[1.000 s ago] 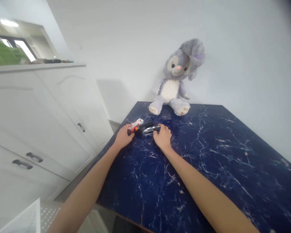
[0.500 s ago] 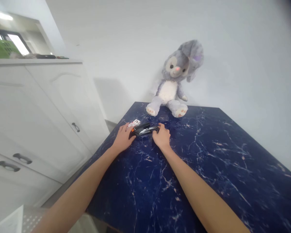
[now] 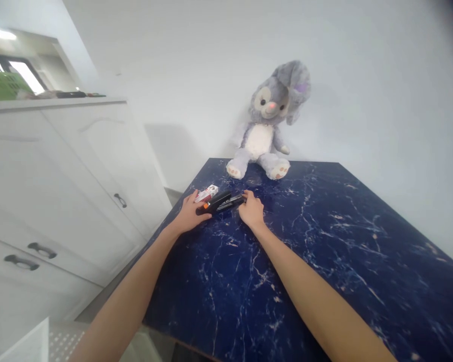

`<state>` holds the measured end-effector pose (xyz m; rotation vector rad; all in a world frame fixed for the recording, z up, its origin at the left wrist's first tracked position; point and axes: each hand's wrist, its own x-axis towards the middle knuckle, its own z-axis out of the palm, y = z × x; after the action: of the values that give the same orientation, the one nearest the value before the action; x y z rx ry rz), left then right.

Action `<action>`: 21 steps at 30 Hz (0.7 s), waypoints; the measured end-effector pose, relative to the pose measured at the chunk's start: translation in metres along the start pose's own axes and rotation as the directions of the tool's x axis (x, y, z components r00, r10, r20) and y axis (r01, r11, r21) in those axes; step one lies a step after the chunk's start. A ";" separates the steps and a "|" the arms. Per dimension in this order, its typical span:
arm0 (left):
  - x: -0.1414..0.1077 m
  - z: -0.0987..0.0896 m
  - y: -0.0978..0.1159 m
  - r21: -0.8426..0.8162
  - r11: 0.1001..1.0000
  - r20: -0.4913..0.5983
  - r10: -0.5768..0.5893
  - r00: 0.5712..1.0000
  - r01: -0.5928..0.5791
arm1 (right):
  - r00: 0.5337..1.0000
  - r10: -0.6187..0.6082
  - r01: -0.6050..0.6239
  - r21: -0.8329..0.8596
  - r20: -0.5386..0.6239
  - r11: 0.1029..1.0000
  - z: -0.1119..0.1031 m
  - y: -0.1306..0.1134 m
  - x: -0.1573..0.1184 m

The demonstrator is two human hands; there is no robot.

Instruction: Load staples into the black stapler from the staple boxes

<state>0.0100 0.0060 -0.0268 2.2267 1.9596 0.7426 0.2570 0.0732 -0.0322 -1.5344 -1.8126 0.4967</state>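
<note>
A black stapler (image 3: 220,202) with an orange patch lies on the dark blue marbled table, its upper arm swung apart from the base so the metal rail shows. My left hand (image 3: 189,214) grips its left end, thumb in front and fingers behind. The right end is pinched between thumb and forefinger of my right hand (image 3: 252,208). Just behind the stapler, close to my left fingers, sits a small white and red box (image 3: 207,193), partly covered by that hand.
A grey plush rabbit (image 3: 259,141) sits against the white wall at the table's (image 3: 324,241) back edge. White cabinets (image 3: 79,176) with dark handles stand to the left. A white perforated item (image 3: 60,342) is at the lower left.
The stapler's left end has tilted nearer to me with my left hand, and more of the small box shows. The right hand keeps its grip. The view has shifted slightly.
</note>
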 end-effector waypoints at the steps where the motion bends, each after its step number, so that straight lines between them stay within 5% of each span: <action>1: -0.001 -0.001 -0.001 0.000 1.000 -0.007 0.012 1.000 -0.012 | 1.000 -0.010 0.010 0.000 0.006 1.000 0.000 0.000 -0.001; 9: -0.005 0.001 0.006 0.053 0.979 -0.113 0.200 0.973 -0.195 | 0.993 -0.099 0.097 0.042 0.068 0.994 0.001 -0.010 -0.015; 21: -0.006 0.004 0.010 0.080 0.984 -0.140 0.166 0.976 -0.156 | 0.973 -0.175 0.157 0.125 0.148 0.980 -0.002 -0.018 -0.022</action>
<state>0.0208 -0.0007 -0.0284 2.4615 1.9093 0.8957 0.2474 0.0473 -0.0245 -1.2850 -1.9791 0.6428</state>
